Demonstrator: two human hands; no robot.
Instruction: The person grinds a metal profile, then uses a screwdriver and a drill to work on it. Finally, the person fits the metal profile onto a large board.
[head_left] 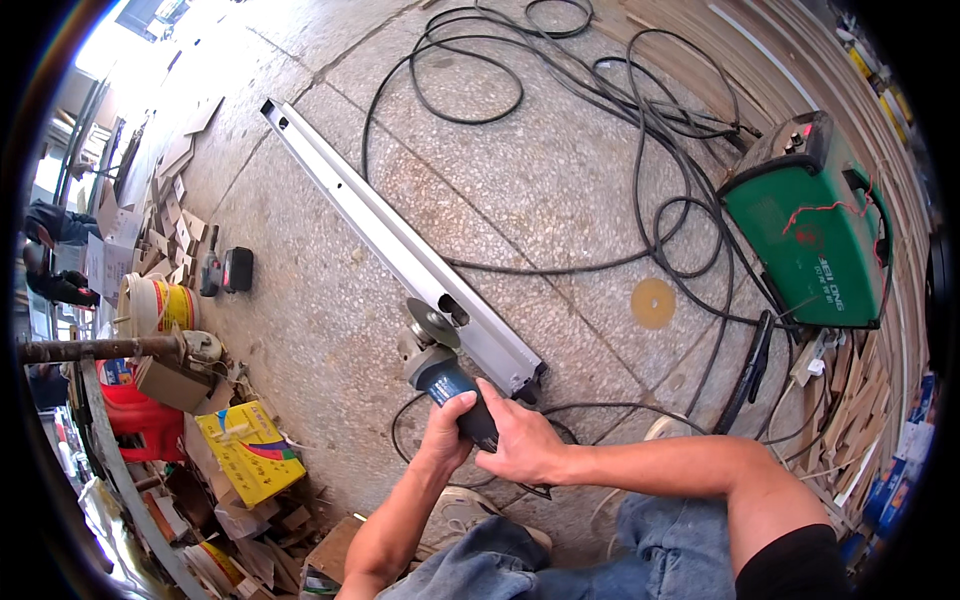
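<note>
Both my hands are wrapped round the body of a blue and black angle grinder. My left hand grips its left side with the thumb along the housing. My right hand closes on the rear of the body from the right. The grinder's disc stands at the edge of a long silver metal profile, beside a dark oblong cutout; whether disc and metal touch I cannot tell. The profile lies diagonally on the speckled floor, its dark near end close to my right hand.
Black cable loops over the floor. At the right stand a green welding machine and an electrode holder or clamp. A round tan disc lies nearby. To the left are a cordless tool battery, a bucket and a yellow box.
</note>
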